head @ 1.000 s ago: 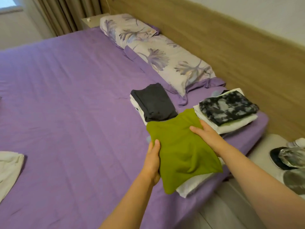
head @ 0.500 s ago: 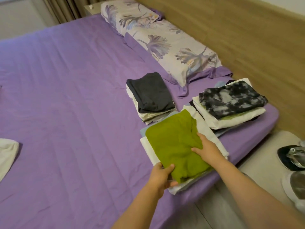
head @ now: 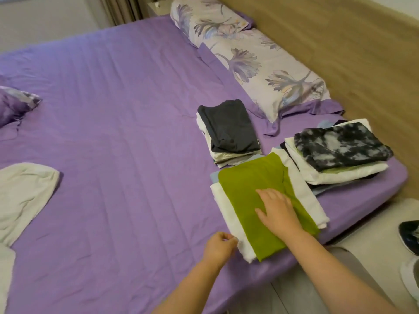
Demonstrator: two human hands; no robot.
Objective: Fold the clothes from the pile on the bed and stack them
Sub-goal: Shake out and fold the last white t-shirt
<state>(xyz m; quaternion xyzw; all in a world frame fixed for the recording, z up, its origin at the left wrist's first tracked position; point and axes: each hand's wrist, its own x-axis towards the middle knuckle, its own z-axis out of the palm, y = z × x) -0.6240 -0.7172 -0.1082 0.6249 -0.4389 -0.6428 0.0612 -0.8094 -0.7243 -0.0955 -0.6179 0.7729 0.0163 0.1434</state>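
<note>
Where visible, no legible writing.

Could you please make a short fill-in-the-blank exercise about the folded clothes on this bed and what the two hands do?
1. The right hand lies flat on the folded ____ garment.
2. That garment tops the stack nearest the person, over a ____ folded piece.
3. The stack beside the pillow has a dark ____ garment on top.
4. The left hand, fingers curled, is at the near ____ corner of the stack.

Missing words: green; white; grey; left
</note>
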